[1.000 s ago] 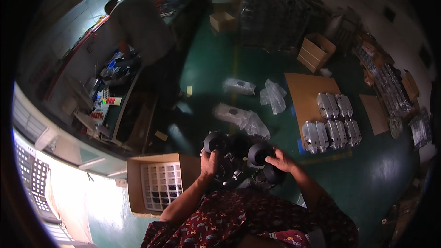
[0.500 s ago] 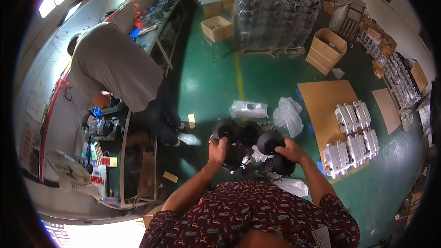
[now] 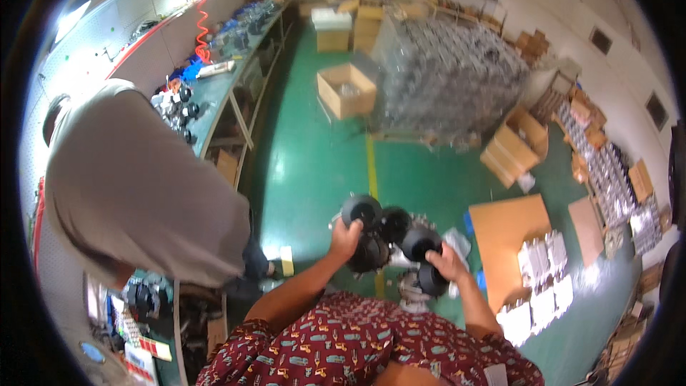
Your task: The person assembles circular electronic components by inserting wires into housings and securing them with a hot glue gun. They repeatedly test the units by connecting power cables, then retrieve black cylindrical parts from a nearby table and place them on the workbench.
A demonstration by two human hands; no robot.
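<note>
My left hand (image 3: 346,241) grips the rim of a black round cup (image 3: 362,209) on an assembly of dark round parts and metal fittings. My right hand (image 3: 449,263) is closed around a second such assembly, its fingers between one black cup (image 3: 421,241) and a lower black round piece (image 3: 431,280). Another black round part (image 3: 393,223) sits between the two hands; which assembly it belongs to I cannot tell. Both forearms reach forward, and the assemblies hang in front of my patterned shirt (image 3: 357,336) above the green floor.
A person in a grey shirt (image 3: 143,179) bends over the workbench (image 3: 214,111) at left, where similar black-cupped parts (image 3: 187,111) stand. Ahead are an open carton (image 3: 346,93) and a wrapped stack of metal parts (image 3: 450,78). Silvery castings (image 3: 536,307) lie by a cardboard sheet (image 3: 500,225) at right.
The view has tilted up, so the cartons and stack appear lower. Both hands still hold the assemblies, now covering the floor where a wrapped part lay in sight. The person at left appears larger and closer.
</note>
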